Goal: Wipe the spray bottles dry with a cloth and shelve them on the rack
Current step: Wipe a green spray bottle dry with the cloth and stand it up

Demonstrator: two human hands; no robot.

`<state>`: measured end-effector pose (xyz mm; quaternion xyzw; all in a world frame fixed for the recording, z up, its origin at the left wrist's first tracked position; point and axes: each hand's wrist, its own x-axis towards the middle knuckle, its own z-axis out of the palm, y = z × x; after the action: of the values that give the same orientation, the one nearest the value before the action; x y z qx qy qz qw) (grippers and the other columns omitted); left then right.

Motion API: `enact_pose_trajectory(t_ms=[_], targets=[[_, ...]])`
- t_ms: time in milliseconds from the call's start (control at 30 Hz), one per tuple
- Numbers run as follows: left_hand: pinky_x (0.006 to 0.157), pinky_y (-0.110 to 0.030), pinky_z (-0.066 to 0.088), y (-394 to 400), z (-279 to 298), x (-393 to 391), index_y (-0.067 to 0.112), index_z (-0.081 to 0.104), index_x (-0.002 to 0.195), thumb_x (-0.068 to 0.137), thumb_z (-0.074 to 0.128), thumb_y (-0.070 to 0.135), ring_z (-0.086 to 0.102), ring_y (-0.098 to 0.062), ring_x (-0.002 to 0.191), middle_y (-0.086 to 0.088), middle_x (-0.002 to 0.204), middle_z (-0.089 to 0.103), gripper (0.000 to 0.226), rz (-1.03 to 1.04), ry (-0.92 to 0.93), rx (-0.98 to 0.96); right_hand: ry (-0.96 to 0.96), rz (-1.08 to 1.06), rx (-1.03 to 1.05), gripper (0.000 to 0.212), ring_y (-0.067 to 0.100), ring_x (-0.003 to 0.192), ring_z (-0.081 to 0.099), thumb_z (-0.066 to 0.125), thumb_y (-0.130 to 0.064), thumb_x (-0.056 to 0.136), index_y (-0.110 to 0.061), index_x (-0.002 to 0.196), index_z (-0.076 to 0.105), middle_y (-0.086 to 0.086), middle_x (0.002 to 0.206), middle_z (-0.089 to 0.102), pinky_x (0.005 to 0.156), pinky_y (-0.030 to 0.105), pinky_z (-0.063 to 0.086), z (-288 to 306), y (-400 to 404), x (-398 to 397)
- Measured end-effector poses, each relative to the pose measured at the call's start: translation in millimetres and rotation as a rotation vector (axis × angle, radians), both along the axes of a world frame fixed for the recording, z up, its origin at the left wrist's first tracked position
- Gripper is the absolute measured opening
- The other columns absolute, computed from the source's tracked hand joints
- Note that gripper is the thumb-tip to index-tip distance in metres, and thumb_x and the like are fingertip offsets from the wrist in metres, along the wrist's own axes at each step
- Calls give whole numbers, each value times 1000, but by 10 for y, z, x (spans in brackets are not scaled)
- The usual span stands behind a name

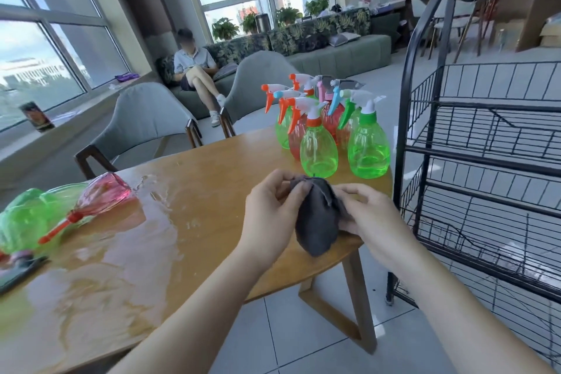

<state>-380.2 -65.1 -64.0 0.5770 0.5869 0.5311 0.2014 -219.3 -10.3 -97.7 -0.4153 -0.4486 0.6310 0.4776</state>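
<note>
Wet wooden table [188, 191] beside black wire rack [473, 143]. Upright spray bottles [328, 130] clustered at the table's far right edge; two more lying at left [60, 212]. Left hand [273, 212] and right hand [370, 215] both grasping a dark grey cloth [315, 222] above the table's near edge.

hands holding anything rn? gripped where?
Both hold the dark grey cloth: left hand pinches its top-left edge, right hand grips its right side. Whether a bottle is wrapped inside cannot be told.
</note>
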Motion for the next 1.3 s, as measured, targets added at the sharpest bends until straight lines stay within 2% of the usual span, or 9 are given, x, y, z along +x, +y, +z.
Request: enact_pose_trajectory(t_ms=[100, 200, 400, 600, 800, 900, 1033, 1167, 1300], targets=[[77, -31, 60, 22, 197, -94, 14, 72, 98, 103, 69, 15, 77, -16, 88, -1, 91, 81, 5, -67, -33, -83, -414, 34, 305, 50, 16, 92, 72, 48, -68, 100, -27, 105, 75, 0, 103, 75, 92, 46, 58, 85, -57, 46], [78, -31, 61, 27, 377, -152, 19, 75, 96, 102, 70, 15, 77, -16, 88, 0, 91, 82, 8, -178, 33, -121, -400, 87, 481, 58, 1, 111, 58, 49, -94, 77, -49, 106, 70, -25, 114, 62, 103, 37, 48, 228, -112, 70], [85, -31, 63, -4, 451, -136, 26, 73, 115, 98, 76, 22, 76, -13, 94, 0, 101, 80, 17, -132, -28, -118, -257, 18, 532, 8, 7, 82, 76, 76, -24, 94, -25, 102, 78, -10, 87, 80, 68, 29, 62, 383, -154, 15], [88, -20, 59, -288, 162, -118, 45, 55, 138, 81, 82, 53, 69, -3, 111, 16, 130, 64, 64, -221, 14, -188, -73, -84, 243, 10, 20, 84, 78, 75, -16, 95, -10, 102, 78, 2, 87, 81, 73, 35, 60, 299, 33, 142], [86, -31, 59, -11, -70, -47, 35, 62, 131, 94, 80, 14, 74, -6, 87, 2, 103, 77, 46, -61, 23, -246, -129, -87, 62, 13, 26, 87, 76, 68, -10, 100, -3, 109, 73, 9, 93, 80, 82, 45, 61, -81, 245, 219], [92, -28, 52, 57, -151, -52, 44, 64, 127, 87, 85, 22, 63, -2, 106, 12, 121, 67, 49, -121, 233, -207, -514, -137, 205, 18, 23, 104, 72, 62, -14, 103, -18, 119, 68, -1, 110, 76, 96, 53, 58, -318, 376, 324], [112, -40, 33, 24, -257, 4, 54, 65, 128, 80, 84, 54, 38, -16, 134, 18, 142, 49, 52, -349, 621, -210, -451, -157, 133, 39, 25, 120, 65, 60, -14, 104, -26, 141, 56, -1, 134, 64, 104, 54, 54, -342, 442, 384], [105, -34, 39, 149, -342, 72, 37, 80, 113, 93, 80, 39, 48, -16, 121, 22, 118, 57, 20, -284, 578, -46, -346, -95, 142, 30, 23, 115, 68, 61, -15, 104, -38, 123, 64, 2, 129, 68, 102, 53, 56, -278, 433, 360], [82, -26, 47, 292, -296, 70, 28, 80, 97, 97, 76, 27, 62, -10, 94, 14, 96, 72, 4, -198, 338, -57, -393, 76, 252, 49, 8, 131, 56, 68, -74, 83, -39, 117, 71, -16, 134, 63, 116, 45, 43, -101, 279, 448]])
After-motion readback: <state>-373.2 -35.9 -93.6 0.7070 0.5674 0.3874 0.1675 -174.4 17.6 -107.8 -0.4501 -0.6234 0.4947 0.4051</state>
